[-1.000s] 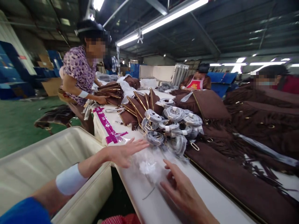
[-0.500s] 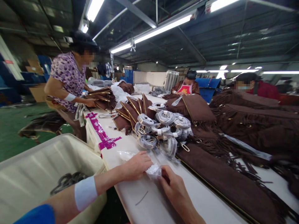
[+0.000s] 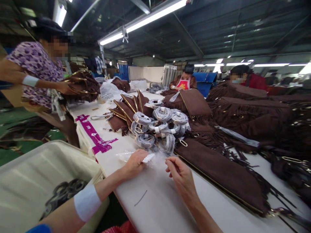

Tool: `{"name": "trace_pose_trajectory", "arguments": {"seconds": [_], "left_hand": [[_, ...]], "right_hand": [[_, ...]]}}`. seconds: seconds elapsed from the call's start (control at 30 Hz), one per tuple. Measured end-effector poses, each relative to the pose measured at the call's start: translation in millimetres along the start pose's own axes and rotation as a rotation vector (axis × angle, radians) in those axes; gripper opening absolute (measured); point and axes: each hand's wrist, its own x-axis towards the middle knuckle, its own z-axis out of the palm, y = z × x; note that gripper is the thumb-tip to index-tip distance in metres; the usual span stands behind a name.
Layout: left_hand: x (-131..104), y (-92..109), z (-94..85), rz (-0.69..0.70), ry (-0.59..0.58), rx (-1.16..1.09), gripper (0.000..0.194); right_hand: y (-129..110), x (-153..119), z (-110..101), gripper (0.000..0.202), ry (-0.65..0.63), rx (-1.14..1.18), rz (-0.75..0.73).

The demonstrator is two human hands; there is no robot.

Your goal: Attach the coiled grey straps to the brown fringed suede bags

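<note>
My left hand (image 3: pixel 136 163) is closed on a clear plastic bag (image 3: pixel 125 156) near the table's front edge; a white crinkled part (image 3: pixel 148 158) sticks out by its fingertips. Just right of it, my right hand (image 3: pixel 179 171) has thumb and fingers pinched together; whether something thin is between them is too small to tell. Behind both hands lies a pile of wrapped coiled straps (image 3: pixel 162 124). A brown fringed bag (image 3: pixel 223 173) with a gold zip lies to the right. One thin dark strip (image 3: pixel 140 198) rests on the white table (image 3: pixel 155 207).
A pale bin (image 3: pixel 55 147) with dark coils (image 3: pixel 64 194) stands at the left. More brown bags (image 3: pixel 252 115) are heaped right. A person in a patterned top (image 3: pixel 39 61) holds brown bags at the left; two other people are behind the table.
My right hand has come away from the white crinkled part, leaving a gap between the hands. The person at the left has lifted the brown bags, and the view has shifted right.
</note>
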Motion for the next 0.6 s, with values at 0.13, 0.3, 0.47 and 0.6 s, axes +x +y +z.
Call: {"name": "trace_pose_trajectory", "arguments": {"seconds": [0.13, 0.3, 0.47, 0.6], "left_hand": [[-0.3, 3.8, -3.2, -0.011, -0.012, -0.071, 0.021], [1.3, 8.8, -3.3, 0.056, -0.040, -0.078, 0.025], [2.1, 11.9, -2.4, 0.122, -0.053, -0.099, 0.024], [1.9, 13.6, -4.6, 0.134, -0.085, -0.104, 0.020]], "right_hand": [[0.9, -1.1, 4.0, 0.025, -0.029, -0.033, -0.034], [-4.8, -1.7, 6.1, 0.024, -0.040, -0.060, -0.100], [-8.5, -2.9, 8.8, 0.018, -0.036, -0.065, -0.100], [-7.7, -1.8, 7.3, 0.017, -0.045, -0.064, -0.088]]}}
